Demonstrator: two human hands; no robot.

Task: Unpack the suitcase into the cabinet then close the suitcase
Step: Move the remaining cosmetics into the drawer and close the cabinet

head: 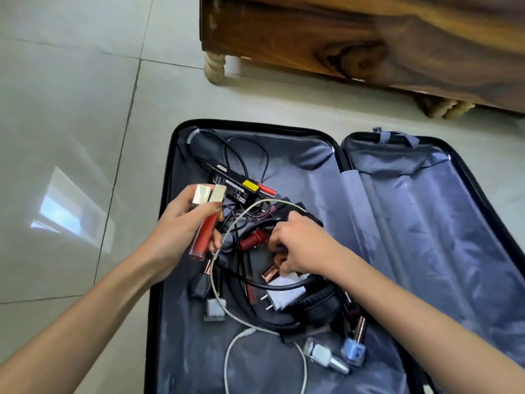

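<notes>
A black suitcase [167, 194] lies open on the floor, its grey lining showing. Its left half holds tangled black cables, a black power adapter [233, 184], a white cable [235, 345], a white plug [284, 297] and several small cosmetic tubes. My left hand [181, 231] holds two gold-capped red lip gloss tubes [206, 217] above the left edge. My right hand [301, 245] reaches into the pile and its fingers curl round a copper-capped tube [272, 274]. A dark red tube [254, 240] lies just left of that hand.
A dark wooden cabinet [355, 44] on turned legs stands on the tiled floor beyond the suitcase. The right half of the suitcase [440, 223] is covered by a grey zipped divider. Two nail polish bottles [352, 351] lie near the lower middle.
</notes>
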